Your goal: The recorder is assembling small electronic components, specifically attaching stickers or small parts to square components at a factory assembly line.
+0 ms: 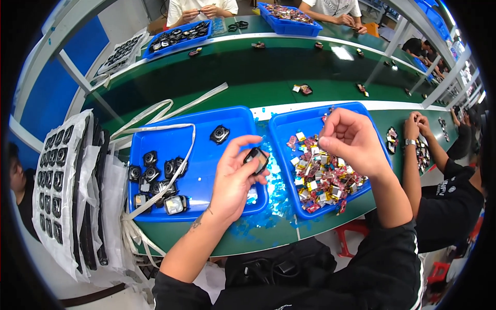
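My left hand is closed round a black smartwatch case, its thumb across the lighter face. It hovers between two blue trays. My right hand is raised over the far part of the right tray, thumb and forefinger pinched together. What sits in that pinch, if anything, is too small to make out. Beneath it lies a heap of small red circuit boards with silver and yellow battery cells. Several black watch cases rest in the left tray, with a single case apart near its far side.
Blue film scraps litter the green bench between the trays. White strapping crosses the left tray. Padded sheets of watch cases stand at the left. Parts lie along the green conveyor. A co-worker's hands work at the right.
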`<state>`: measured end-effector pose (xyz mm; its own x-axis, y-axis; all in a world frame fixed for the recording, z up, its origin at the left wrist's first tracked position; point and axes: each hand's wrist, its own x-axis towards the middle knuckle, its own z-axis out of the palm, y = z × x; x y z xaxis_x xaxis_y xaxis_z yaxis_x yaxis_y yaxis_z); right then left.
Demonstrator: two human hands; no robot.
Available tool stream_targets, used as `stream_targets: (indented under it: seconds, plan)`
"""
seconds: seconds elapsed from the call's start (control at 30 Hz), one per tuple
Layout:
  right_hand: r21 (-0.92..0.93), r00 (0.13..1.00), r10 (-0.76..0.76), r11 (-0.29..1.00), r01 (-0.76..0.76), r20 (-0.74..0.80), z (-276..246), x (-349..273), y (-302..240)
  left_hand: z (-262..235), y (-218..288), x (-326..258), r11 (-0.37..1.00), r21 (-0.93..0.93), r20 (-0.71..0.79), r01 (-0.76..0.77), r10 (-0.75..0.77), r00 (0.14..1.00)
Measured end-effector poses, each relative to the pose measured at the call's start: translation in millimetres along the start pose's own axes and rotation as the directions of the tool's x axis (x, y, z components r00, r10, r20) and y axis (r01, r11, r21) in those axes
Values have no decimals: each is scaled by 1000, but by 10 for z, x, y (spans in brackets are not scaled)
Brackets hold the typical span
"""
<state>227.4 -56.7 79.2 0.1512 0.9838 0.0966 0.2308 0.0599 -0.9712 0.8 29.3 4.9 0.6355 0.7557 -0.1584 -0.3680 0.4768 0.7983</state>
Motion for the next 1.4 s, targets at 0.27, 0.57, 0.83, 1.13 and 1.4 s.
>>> stream_targets:
  seconds: [0.27, 0.57, 0.83, 1.13, 1.4]
  plan:
    - [-35, 973, 102, 995, -97, 209, 418, 25, -31, 56, -10, -68, 760, 559, 239, -331, 235, 942]
    - [-517, 872, -463, 714, 473, 159, 639, -4, 66, 9, 12, -58, 752, 598, 146, -278, 239, 960]
    - [-546, 974, -48, 822, 165, 221, 540, -169, 68, -27, 35, -21, 945, 318, 53, -81, 68, 996]
    - [215, 982, -168, 966, 145, 91, 526, -44, 371, 60, 15, -66, 990, 59, 195, 128, -138, 971]
    - [74, 999, 28, 997, -27, -21, 623, -331, 260, -13, -123, 67, 973, 24, -145, -230, 231, 962]
